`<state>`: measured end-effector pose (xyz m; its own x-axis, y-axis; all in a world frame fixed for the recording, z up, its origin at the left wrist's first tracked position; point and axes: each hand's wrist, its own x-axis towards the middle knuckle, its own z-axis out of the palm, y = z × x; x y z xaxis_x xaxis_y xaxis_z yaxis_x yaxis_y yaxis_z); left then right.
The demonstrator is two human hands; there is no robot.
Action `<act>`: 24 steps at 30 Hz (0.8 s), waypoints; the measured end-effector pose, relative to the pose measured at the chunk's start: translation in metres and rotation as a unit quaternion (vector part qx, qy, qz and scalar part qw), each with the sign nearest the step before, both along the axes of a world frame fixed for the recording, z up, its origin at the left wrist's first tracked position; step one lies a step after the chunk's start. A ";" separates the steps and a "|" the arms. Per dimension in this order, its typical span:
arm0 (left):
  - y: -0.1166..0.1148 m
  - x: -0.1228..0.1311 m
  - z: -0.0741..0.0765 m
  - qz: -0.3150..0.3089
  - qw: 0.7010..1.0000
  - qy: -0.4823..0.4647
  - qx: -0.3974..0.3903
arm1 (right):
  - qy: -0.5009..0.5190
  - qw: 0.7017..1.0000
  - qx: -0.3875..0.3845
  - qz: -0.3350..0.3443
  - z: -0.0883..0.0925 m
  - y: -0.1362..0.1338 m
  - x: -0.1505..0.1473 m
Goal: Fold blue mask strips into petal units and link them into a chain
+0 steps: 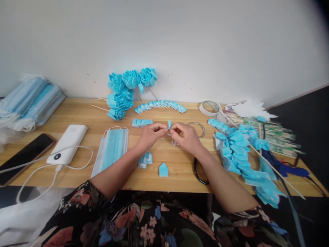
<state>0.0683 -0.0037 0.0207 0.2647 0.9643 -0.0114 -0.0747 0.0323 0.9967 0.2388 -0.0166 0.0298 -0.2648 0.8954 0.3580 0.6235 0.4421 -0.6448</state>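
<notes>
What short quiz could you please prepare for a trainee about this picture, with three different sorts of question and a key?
1. Multiple choice: what do the left hand and the right hand pinch at their fingertips?
a) a cable
b) a small blue piece
c) a wooden stick

2. True or false: the white power bank lies between the black phone and the flat blue mask.

3. Fill the gap: seen by the person, the roll of white tape lies on the ____ side of the table.

Key: 1 b; 2 true; 3 right.
</notes>
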 end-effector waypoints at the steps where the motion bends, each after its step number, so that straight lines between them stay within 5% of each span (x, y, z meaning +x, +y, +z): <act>1: 0.000 0.000 0.000 0.001 1.000 0.000 -0.002 | 0.000 1.000 -0.001 0.001 0.000 0.000 0.000; 24: 0.002 0.000 -0.003 0.011 1.000 -0.022 -0.017 | 0.037 0.999 -0.020 0.024 0.005 0.000 0.002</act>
<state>0.0688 -0.0017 0.0177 0.2453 0.9689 -0.0319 -0.1203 0.0631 0.9907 0.2413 -0.0169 0.0348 -0.2829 0.8963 0.3414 0.5520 0.4433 -0.7063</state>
